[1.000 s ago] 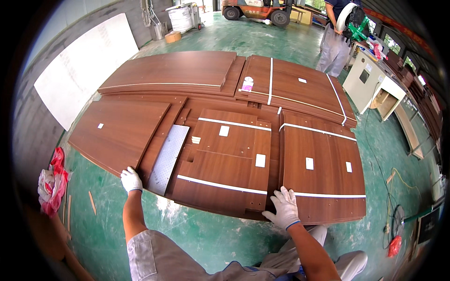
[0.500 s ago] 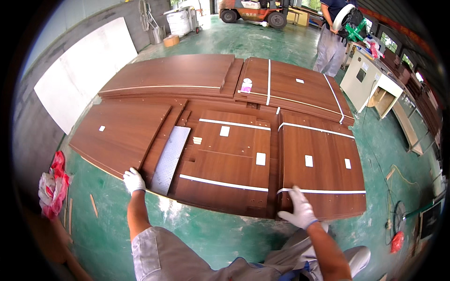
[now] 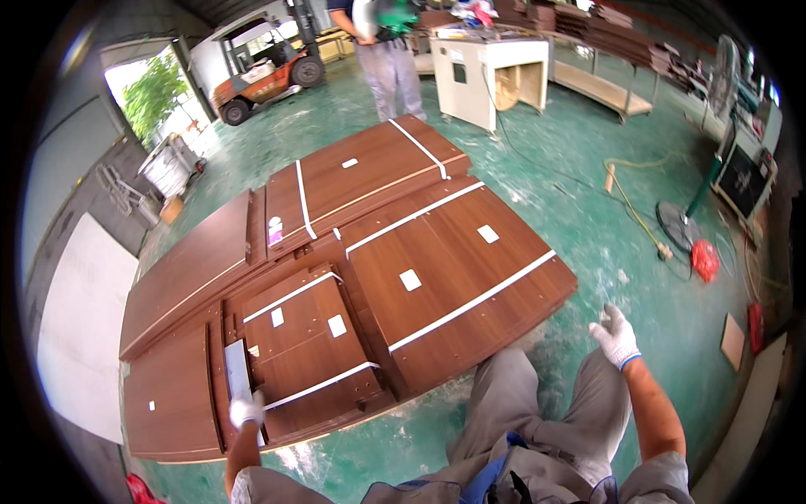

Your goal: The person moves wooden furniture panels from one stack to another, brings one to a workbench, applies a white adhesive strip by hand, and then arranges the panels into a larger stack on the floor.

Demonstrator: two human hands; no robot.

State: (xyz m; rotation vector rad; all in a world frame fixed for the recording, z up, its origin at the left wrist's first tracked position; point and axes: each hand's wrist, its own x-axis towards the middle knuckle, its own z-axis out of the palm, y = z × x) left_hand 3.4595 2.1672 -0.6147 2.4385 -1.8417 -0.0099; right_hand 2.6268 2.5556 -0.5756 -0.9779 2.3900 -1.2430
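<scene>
My left hand (image 3: pixel 246 409), in a white glove, is over the near end of the silver-grey strip (image 3: pixel 238 371) between the stacked panels. Motion smears its fingers, and I cannot tell whether it touches anything. My right hand (image 3: pixel 617 338), gloved too, hangs in the air right of the stacks, thumb and fingers apart, holding nothing. Brown wood-grain panels lie in several stacks. A smaller strapped stack (image 3: pixel 290 357) is beside the strip, and a larger strapped stack (image 3: pixel 437 277) lies to its right. An unstrapped brown panel (image 3: pixel 172 403) lies at the near left.
Another strapped stack (image 3: pixel 369 181) and a long brown panel (image 3: pixel 189 269) lie farther back. A white board (image 3: pixel 84 328) leans at the left wall. Beyond are a person (image 3: pixel 386 67) holding something green, a forklift (image 3: pixel 269 76) and a white cabinet (image 3: pixel 470 80). A yellow cord (image 3: pixel 625 197) crosses the green floor.
The view has swung to the right. My right hand has lifted off the larger strapped stack and moved right. My left hand has left the near-left panel's corner for the grey strip.
</scene>
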